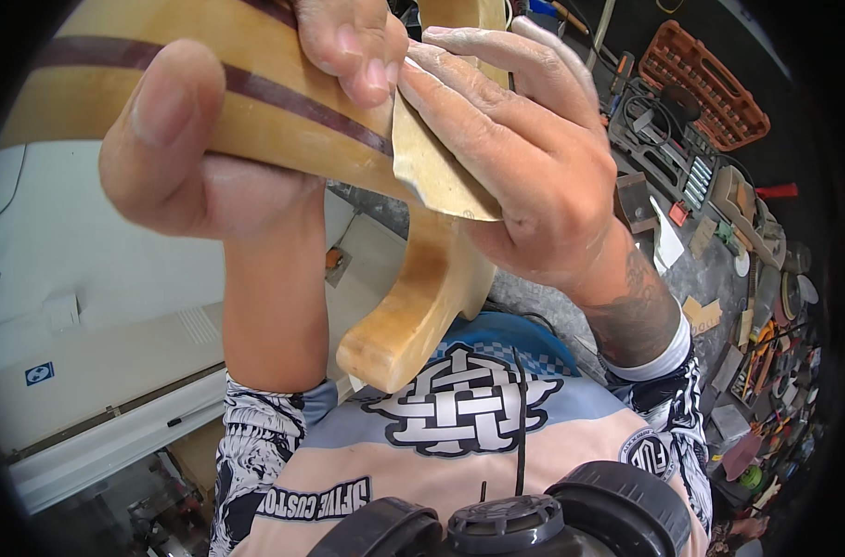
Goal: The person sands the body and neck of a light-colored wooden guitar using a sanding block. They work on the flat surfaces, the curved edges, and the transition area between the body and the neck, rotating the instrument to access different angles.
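Note:
A pale, smooth wooden workpiece [302, 144] with dark reddish-brown stripes runs across the upper left. Below its right end hangs a curved, rounded wooden horn [413, 306]; the join between the two is partly hidden. My left hand [167, 139] grips the striped part, thumb along the near side and fingertips curled over its upper face. My right hand [524, 139], dusty with pale powder, presses a folded tan sheet of sandpaper [432, 167] against the wood beside the left fingertips. The sandpaper's far side is hidden under my fingers.
On the right lie an orange socket case [705, 84], a grey tool case [659, 130], cardboard scraps [701, 314] and many small tools on the grey floor. A white surface [116, 232] with a long ledge is at the left. A blue round object [524, 336] shows below the workpiece.

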A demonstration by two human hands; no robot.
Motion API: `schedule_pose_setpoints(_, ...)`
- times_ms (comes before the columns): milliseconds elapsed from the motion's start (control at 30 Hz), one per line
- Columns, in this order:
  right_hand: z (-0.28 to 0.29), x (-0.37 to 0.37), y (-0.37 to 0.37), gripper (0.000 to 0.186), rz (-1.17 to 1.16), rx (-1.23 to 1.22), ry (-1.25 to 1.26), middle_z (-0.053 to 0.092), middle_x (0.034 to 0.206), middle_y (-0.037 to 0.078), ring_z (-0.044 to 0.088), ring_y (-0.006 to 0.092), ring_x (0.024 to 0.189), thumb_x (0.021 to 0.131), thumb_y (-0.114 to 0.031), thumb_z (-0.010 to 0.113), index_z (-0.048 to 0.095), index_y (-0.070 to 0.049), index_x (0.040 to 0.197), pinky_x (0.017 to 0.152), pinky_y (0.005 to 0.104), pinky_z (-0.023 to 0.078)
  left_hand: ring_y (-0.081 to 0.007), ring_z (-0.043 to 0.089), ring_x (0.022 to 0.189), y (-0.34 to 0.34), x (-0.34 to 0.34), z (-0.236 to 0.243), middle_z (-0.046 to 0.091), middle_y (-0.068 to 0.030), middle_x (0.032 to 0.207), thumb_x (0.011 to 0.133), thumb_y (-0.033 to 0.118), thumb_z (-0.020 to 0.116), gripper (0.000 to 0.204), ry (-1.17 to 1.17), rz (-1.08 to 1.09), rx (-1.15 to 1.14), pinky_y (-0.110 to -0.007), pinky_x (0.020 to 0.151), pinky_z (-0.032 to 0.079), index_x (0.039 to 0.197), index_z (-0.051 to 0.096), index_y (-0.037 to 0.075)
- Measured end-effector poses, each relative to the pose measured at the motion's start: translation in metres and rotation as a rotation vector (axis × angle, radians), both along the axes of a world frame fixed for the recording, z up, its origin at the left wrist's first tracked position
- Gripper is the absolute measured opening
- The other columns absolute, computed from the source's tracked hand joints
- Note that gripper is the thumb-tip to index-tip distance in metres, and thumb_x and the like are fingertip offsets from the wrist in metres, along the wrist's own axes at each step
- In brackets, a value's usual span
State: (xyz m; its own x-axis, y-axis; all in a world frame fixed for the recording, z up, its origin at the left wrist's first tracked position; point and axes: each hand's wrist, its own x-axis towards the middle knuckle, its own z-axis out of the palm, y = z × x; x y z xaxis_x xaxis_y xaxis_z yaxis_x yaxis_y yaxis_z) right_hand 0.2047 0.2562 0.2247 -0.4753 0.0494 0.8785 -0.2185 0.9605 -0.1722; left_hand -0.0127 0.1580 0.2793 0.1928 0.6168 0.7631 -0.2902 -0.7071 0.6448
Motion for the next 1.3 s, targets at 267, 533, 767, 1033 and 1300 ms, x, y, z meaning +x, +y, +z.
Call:
schedule_pose_setpoints(267, -0.043, 0.025, -0.008, 0.032, -0.059, -0.377, 0.146, 0.076, 0.111, 0.016, 0.072, 0.0282, 0.099, 0.085, 0.006, 0.069, 0.073, 0.004, 0.117, 0.094, 0.0403, 0.053, -0.0236, 0.062, 0.075, 0.016, 0.020, -0.014, 0.059, -0.0155, 0.086, 0.098, 0.051, 0.060, 0.056, -0.146, 0.149, -0.002, -0.035, 0.071, 0.054, 0.113, 0.052, -0.003)
schedule_pose_setpoints(533, -0.020, 0.030, -0.028, 0.038, -0.392, 0.189, -0.045, 0.077, 0.119, 0.008, 0.066, 0.0213, 0.109, 0.078, -0.003, 0.071, 0.078, -0.011, 0.114, 0.096, 0.0328, 0.043, -0.0226, 0.064, 0.076, 0.012, 0.040, -0.040, 0.062, -0.0139, 0.081, 0.094, 0.075, 0.049, 0.081, -0.254, 0.391, -0.041, -0.034, 0.074, 0.054, 0.110, 0.055, -0.004)
schedule_pose_setpoints(767, -0.032, -0.001, -0.020, 0.034, -0.322, 0.263, -0.009, 0.075, 0.126, -0.004, 0.061, 0.0187, 0.122, 0.087, -0.012, 0.070, 0.078, -0.022, 0.118, 0.104, 0.0321, 0.028, -0.0196, 0.065, 0.079, 0.013, 0.042, -0.047, 0.064, -0.0107, 0.088, 0.085, 0.093, 0.028, 0.103, -0.262, 0.456, -0.086, -0.031, 0.074, 0.054, 0.109, 0.059, -0.002)
schedule_pose_setpoints(1033, -0.047, 0.013, -0.031, 0.019, -0.419, 0.348, -0.082, 0.075, 0.122, -0.008, 0.065, 0.0206, 0.125, 0.093, -0.025, 0.068, 0.079, -0.026, 0.108, 0.119, 0.0478, 0.023, -0.0208, 0.064, 0.086, 0.014, 0.056, -0.052, 0.063, -0.0104, 0.094, 0.086, 0.092, 0.024, 0.103, -0.445, 0.364, -0.129, -0.035, 0.081, 0.055, 0.115, 0.059, -0.001)
schedule_pose_setpoints(1300, -0.027, 0.000, -0.025, 0.035, -0.316, 0.329, -0.050, 0.073, 0.126, 0.008, 0.063, 0.0294, 0.128, 0.088, -0.006, 0.063, 0.074, -0.009, 0.121, 0.121, 0.0475, 0.024, -0.0215, 0.064, 0.094, 0.011, 0.047, -0.068, 0.064, -0.0136, 0.104, 0.092, 0.087, 0.021, 0.101, -0.455, 0.254, -0.275, -0.037, 0.086, 0.053, 0.123, 0.057, -0.001)
